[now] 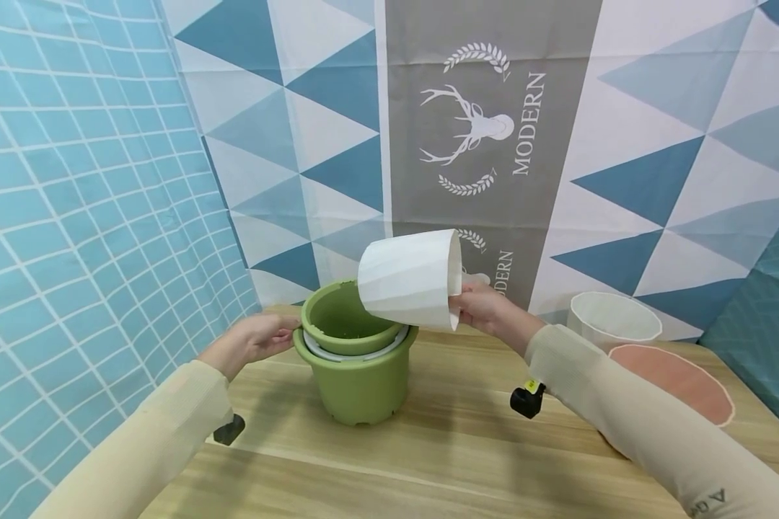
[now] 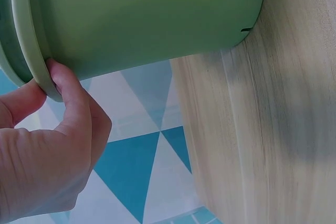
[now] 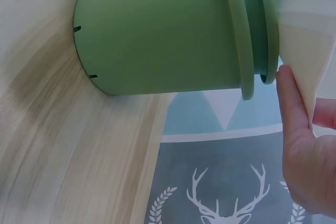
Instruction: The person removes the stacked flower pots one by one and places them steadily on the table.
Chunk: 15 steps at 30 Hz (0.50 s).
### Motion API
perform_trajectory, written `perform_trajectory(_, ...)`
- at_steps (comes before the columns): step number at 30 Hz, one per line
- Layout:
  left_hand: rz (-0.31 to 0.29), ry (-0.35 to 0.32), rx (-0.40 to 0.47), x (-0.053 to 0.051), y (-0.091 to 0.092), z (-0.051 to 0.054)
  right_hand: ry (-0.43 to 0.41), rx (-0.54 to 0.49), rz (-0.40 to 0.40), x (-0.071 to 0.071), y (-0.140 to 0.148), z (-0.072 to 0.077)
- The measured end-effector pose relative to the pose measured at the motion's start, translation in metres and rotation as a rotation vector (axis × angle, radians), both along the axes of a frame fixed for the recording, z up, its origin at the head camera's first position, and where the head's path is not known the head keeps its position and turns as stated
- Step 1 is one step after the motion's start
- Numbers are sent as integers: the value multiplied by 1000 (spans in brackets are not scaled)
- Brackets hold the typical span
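A stack of flower pots stands upright on the wooden table. It has a green outer pot (image 1: 363, 389), a white rim (image 1: 329, 354) inside that, and a green inner pot (image 1: 357, 344) on top. My left hand (image 1: 256, 337) pinches the outer pot's rim between thumb and fingers, as the left wrist view shows. My right hand (image 1: 487, 306) grips the rim of a white flower pot (image 1: 405, 281), thumb and fingers on either side of its wall. That white pot lies tilted on its side above the stack's right edge, base toward the left. Its base hides part of the inner pot's opening.
At the right back stands another white pot (image 1: 613, 324), with a salmon-pink pot (image 1: 675, 382) in front, partly behind my right sleeve. Patterned cloth (image 1: 337, 137) hangs behind the wooden table (image 1: 363, 468). Blue tiled cloth (image 1: 84, 180) hangs at the left.
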<state>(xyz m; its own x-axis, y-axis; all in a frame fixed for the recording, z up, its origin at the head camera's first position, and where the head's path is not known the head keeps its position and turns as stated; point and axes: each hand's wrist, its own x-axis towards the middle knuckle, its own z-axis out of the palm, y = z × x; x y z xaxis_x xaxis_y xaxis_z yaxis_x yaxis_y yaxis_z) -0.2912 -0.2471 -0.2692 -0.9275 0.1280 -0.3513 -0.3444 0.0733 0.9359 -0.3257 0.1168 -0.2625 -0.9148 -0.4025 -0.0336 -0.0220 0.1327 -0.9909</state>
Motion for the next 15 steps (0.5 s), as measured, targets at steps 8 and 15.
perform_trajectory(8,9,-4,17,0,-2,-3,-53,-4,20,2,4,-6)
perform_trajectory(15,0,8,11,0,-3,-4,-71,-25,24,2,9,-8)
